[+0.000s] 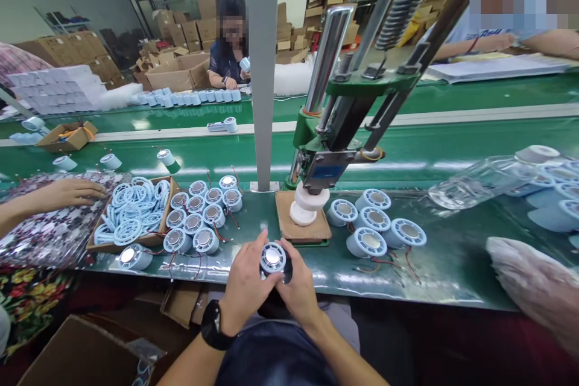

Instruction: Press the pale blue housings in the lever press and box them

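Observation:
Both my hands hold one light-blue round part with a silver centre (272,257) at the front edge of the green bench. My left hand (248,277), with a black watch at its wrist, grips it from the left. From the right, my right hand (298,284) closes round it, fingers curled. Just beyond stands a press (326,169) with a white round head over a white base on a brown board (289,211). Similar blue parts with thin wires stand in a group (194,224) to the left and in another (373,218) to the right.
A cardboard box of blue rings (172,193) sits left, near another person's hand (67,194). A grey post (262,72) rises behind the bench. On the right are a clear plastic bottle (474,181) and a plastic-covered hand or arm (529,277). A person (217,63) sits across.

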The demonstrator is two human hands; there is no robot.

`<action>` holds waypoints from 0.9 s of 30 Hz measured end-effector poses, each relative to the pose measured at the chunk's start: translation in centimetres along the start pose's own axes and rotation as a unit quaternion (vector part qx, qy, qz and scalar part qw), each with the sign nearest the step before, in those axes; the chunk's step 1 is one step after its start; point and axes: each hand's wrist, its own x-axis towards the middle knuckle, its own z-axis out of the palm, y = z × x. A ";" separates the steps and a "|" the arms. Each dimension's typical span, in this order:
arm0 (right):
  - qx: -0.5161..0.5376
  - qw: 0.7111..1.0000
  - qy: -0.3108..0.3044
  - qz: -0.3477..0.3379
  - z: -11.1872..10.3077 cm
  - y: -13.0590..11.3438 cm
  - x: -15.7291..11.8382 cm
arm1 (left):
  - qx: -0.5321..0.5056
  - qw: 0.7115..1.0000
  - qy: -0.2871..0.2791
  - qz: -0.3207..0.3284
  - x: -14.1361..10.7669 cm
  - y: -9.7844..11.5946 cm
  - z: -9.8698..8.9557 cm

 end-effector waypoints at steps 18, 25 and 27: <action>-0.112 0.969 -0.154 -0.158 -10.2 -2.9 8.7 | -0.132 0.984 -0.013 -0.119 1.0 -0.5 2.2; -0.181 0.936 0.177 -0.244 -21.8 -11.4 29.2 | -0.200 0.975 0.011 -0.091 10.3 2.1 0.0; -0.126 0.959 0.166 -0.192 -21.8 -11.8 32.8 | -0.236 0.969 -0.007 -0.071 12.1 2.8 1.1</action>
